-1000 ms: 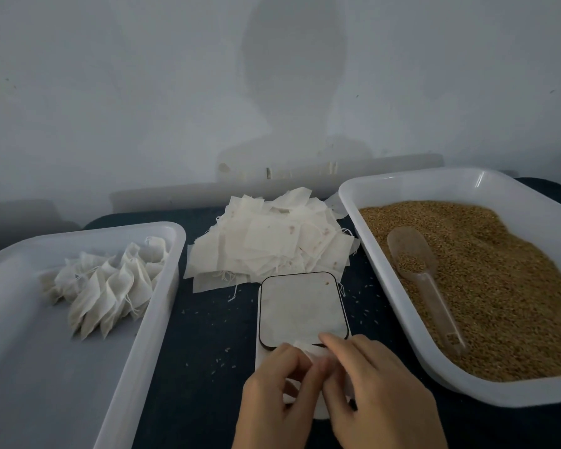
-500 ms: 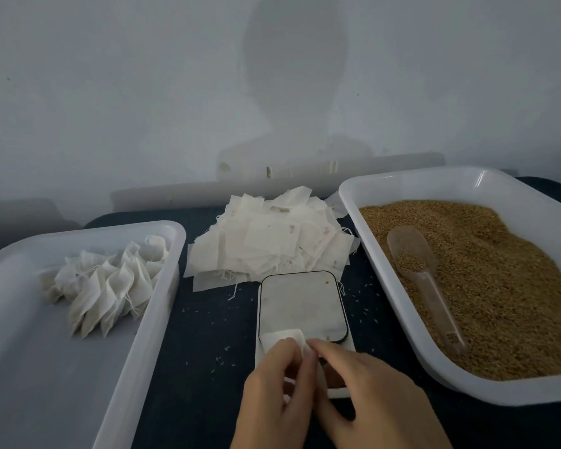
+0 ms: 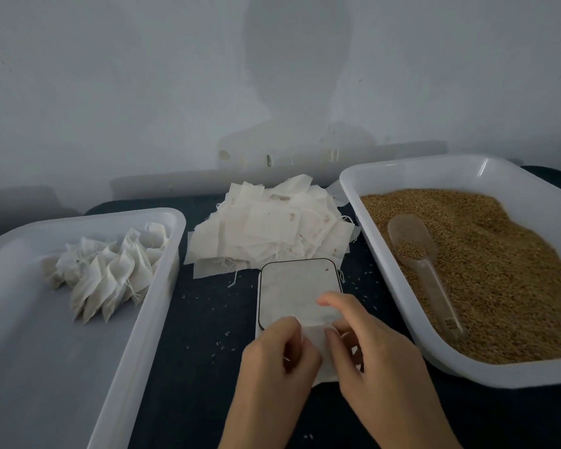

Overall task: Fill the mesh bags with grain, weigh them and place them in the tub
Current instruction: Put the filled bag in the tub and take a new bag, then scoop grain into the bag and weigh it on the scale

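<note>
Item: one empty mesh bag (image 3: 314,335), pinched between the left hand (image 3: 272,361) and right hand (image 3: 370,348) over the near edge of the scale (image 3: 298,286). Judged step: mouth being opened. Advised: layers to be rubbed apart before the scoop (image 3: 415,251) in the grain tub (image 3: 434,170) was fetched.

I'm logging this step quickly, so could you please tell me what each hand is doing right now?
Left hand: pinching the empty mesh bag.
Right hand: pinching the same bag's other edge.
</note>
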`<action>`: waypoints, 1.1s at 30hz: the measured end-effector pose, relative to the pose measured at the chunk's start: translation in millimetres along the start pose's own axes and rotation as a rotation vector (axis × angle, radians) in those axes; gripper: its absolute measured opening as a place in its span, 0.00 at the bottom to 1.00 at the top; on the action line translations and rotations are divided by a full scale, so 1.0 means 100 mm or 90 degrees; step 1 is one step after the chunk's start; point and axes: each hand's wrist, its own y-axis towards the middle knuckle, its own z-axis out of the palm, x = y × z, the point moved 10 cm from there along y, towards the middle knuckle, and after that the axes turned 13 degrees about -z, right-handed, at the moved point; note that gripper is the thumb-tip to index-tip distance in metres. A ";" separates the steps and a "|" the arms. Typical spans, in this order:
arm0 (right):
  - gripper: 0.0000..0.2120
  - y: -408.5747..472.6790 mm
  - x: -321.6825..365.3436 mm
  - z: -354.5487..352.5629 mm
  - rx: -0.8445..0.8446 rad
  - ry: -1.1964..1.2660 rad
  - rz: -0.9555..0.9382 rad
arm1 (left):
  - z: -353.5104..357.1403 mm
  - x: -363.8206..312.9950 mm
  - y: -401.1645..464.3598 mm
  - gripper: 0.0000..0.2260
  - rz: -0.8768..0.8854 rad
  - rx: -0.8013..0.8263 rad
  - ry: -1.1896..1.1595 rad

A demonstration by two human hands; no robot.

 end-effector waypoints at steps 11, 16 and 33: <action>0.14 -0.03 0.10 0.02 0.032 -0.006 -0.028 | 0.02 -0.08 -0.02 0.15 -0.030 0.067 0.015; 0.10 -0.05 0.08 0.20 0.150 -0.052 -0.018 | 0.04 -0.15 -0.07 0.14 0.010 0.089 0.069; 0.15 0.03 -0.01 0.20 0.181 0.132 0.056 | 0.28 -0.37 -0.04 0.36 0.237 0.107 0.335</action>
